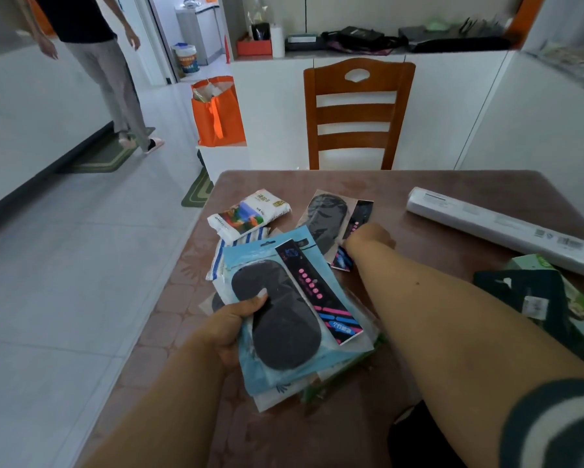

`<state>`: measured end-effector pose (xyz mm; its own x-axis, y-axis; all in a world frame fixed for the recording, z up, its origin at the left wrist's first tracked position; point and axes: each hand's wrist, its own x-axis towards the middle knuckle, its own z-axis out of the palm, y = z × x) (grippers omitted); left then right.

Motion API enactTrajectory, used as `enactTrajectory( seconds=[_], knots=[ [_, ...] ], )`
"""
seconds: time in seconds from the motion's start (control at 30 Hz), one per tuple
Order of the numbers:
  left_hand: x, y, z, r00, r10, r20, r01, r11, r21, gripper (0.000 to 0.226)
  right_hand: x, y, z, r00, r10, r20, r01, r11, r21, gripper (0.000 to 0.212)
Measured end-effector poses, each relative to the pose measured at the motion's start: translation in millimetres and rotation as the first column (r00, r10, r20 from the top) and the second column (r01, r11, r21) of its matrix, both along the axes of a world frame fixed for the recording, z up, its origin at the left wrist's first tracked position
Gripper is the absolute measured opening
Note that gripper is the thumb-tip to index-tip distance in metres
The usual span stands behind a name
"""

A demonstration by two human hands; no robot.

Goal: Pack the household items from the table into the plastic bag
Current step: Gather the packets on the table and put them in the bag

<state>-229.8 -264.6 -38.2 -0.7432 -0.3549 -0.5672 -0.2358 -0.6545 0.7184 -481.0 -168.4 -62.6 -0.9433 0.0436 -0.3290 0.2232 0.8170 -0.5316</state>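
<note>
Holding blue pack (294, 319), left hand (231, 327) overhangs table edge (169, 298).

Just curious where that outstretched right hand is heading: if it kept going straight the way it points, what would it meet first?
The right hand already sits at the pink-backed packet with the dark oval pad lying on the table; that comes first, though contact is unclear.

Right hand's fingers (354, 231) behind wrist.

Bare table (402, 184) between pink packet (334, 217) and white roll (500, 228); left side crowded with packets.
</note>
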Motion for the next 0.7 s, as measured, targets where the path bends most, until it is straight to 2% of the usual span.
enactTrajectory(
  seconds=[0.2, 0.27, 0.43, 0.57, 0.7],
  knots=[
    [-3, -2, -2, 1.0, -0.002, -0.005, 0.002, 1.0, 0.017, 0.033, -2, -6, 0, 0.975, -0.181, -0.131, 0.169, 0.981, -0.095, 0.032],
    [-2, -2, -2, 1.0, -0.003, -0.013, 0.003, 1.0, 0.022, 0.035, -5, -6, 1, 0.971, -0.213, -0.111, 0.198, 0.972, -0.126, 0.029],
    [-2, -2, -2, 1.0, -0.004, -0.024, 0.005, 1.0, 0.027, 0.031, -5, -8, 9, 0.992, -0.107, -0.071, 0.1, 0.991, -0.091, 0.026],
    [-3, -3, -3, 1.0, -0.005, -0.026, 0.005, 1.0, 0.031, 0.028, -3, -8, 12, 0.992, -0.122, -0.039, 0.118, 0.99, -0.079, 0.033],
    [-2, -3, -3, 1.0, -0.004, -0.025, 0.005, 0.999, 0.037, 0.032, -4, -4, 9, 0.986, -0.126, -0.106, 0.117, 0.99, -0.082, 0.037]
  ],
)
